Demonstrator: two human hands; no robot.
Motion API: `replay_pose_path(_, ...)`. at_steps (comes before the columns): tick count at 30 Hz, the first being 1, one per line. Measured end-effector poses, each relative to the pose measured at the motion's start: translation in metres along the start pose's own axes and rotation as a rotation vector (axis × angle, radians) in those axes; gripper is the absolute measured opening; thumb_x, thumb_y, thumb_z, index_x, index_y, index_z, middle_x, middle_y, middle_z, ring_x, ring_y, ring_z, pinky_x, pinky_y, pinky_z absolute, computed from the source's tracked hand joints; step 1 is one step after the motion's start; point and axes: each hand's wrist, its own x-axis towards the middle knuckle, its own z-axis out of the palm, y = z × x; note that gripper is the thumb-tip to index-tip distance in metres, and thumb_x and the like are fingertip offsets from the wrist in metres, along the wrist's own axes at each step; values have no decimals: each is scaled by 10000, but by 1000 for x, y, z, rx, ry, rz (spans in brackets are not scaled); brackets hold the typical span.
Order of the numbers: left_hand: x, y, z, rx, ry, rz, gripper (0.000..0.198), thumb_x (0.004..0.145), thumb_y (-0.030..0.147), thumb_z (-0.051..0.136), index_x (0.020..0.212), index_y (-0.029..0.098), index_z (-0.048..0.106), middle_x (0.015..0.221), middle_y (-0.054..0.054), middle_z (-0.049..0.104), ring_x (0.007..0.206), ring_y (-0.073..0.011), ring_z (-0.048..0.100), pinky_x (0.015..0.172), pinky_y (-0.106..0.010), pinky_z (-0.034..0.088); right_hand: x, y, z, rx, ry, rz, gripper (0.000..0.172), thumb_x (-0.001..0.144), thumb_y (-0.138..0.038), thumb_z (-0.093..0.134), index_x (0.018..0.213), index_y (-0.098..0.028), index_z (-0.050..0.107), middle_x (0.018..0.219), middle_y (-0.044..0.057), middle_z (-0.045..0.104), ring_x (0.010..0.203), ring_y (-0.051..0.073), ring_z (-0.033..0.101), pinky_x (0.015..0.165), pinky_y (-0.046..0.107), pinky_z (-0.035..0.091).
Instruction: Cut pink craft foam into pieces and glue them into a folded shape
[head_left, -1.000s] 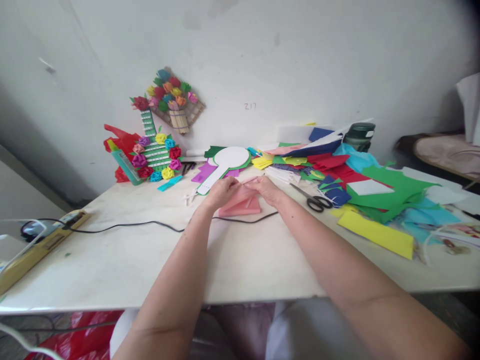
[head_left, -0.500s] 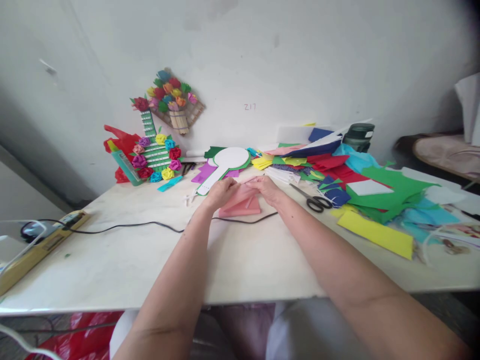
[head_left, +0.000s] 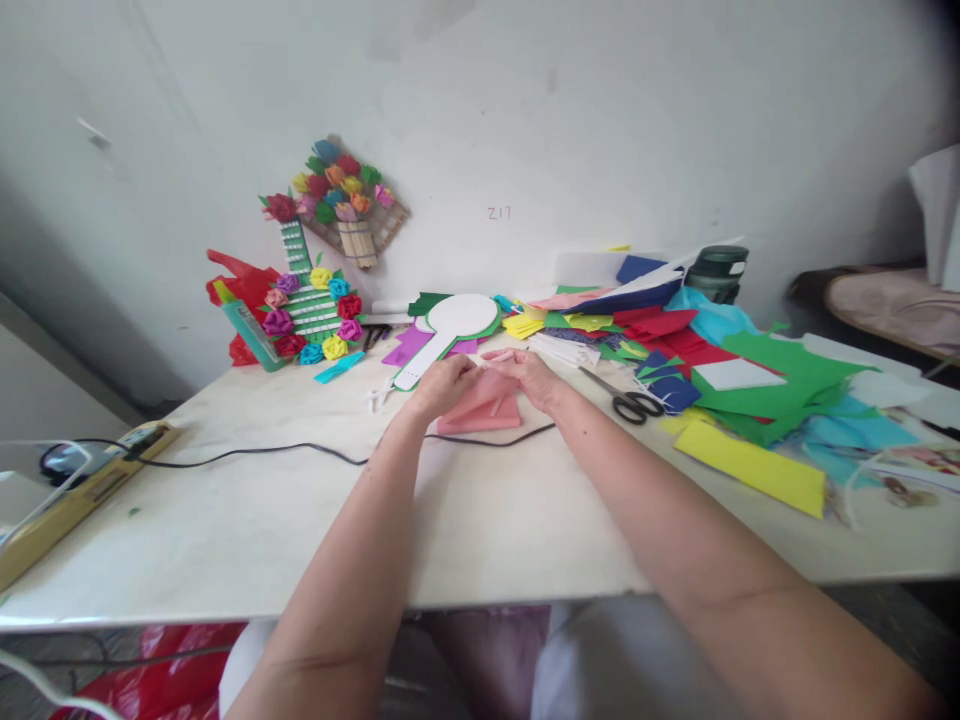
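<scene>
Both hands meet over the middle of the table, just in front of a white paddle-shaped cutout (head_left: 461, 317) with a green edge. My left hand (head_left: 446, 385) is closed, its thumb and fingertips pinching pink paper. Close on its right, my right hand (head_left: 529, 373) grips the same pink paper, fingers bent and pressed together. Below the fingertips a pink paper sheet (head_left: 480, 413) spreads over the table; whether it joins the piece in my fingers I cannot tell. A pale thin strip shows on the sheet.
Black-handled scissors (head_left: 636, 405) lie right of my hands, beside heaped coloured paper (head_left: 780, 375) and a folded yellow sheet (head_left: 754, 462). A black cord (head_left: 300, 449) crosses the table. A glue bottle (head_left: 251, 330) and a flower-covered guitar shape (head_left: 315, 300) stand at back left.
The fingers of my right hand have shifted slightly left along the pink paper, toward my left fingertips. My left hand has hardly moved.
</scene>
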Motion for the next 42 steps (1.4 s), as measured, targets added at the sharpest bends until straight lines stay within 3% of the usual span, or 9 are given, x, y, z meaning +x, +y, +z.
replay_pose_path(5, 0, 4, -1, -12, -12, 25, 271, 779, 380, 421, 781, 178, 600, 679, -25, 604, 628, -148, 518, 587, -250, 372, 2, 3, 1, -54, 22, 8, 256, 511, -357, 739, 643, -152, 660, 661, 21, 661, 662, 143, 580, 694, 283, 430)
replay_pose_path(9, -2, 4, -5, -59, -16, -15, 322, 762, 458, 439, 738, 175, 591, 655, -22, 590, 600, -141, 498, 554, -249, 359, 1, 2, 2, -53, 70, 7, 249, 484, -338, 756, 591, -145, 640, 588, 9, 639, 576, 125, 554, 627, 271, 427)
replay_pose_path(12, -4, -2, -7, -121, -19, -50, 363, 712, 521, 494, 750, 174, 592, 690, -25, 598, 618, -139, 505, 562, -248, 369, 1, 1, 2, -36, 93, 1, 245, 482, -325, 760, 580, -142, 630, 567, 4, 627, 549, 116, 538, 603, 264, 419)
replay_pose_path(18, -5, -16, -11, -273, -14, -34, 422, 609, 486, 618, 861, 149, 596, 826, -52, 611, 744, -155, 536, 659, -257, 407, 2, 4, -2, 18, 115, -13, 240, 496, -321, 753, 578, -144, 612, 567, -7, 617, 548, 110, 533, 609, 259, 404)
replay_pose_path(27, -7, -17, -16, -310, 29, -133, 395, 610, 534, 600, 647, 142, 573, 588, 11, 528, 548, -92, 431, 497, -207, 318, 4, 6, -3, 37, 147, -34, 260, 488, -334, 752, 606, -147, 616, 589, -4, 619, 569, 116, 543, 629, 263, 414)
replay_pose_path(34, -9, -15, -17, -424, -19, -158, 365, 600, 494, 617, 608, 139, 535, 531, 38, 451, 505, -69, 382, 461, -193, 269, 2, 4, -1, 68, 135, -20, 283, 473, -342, 758, 607, -146, 606, 588, -5, 614, 555, 110, 537, 611, 262, 426)
replay_pose_path(42, -10, -16, -17, -579, -37, -149, 338, 618, 456, 613, 626, 130, 526, 526, 26, 466, 493, -70, 404, 460, -198, 266, 4, 7, -2, 64, 165, -55, 266, 492, -346, 750, 619, -158, 611, 614, -1, 630, 603, 126, 563, 650, 271, 429)
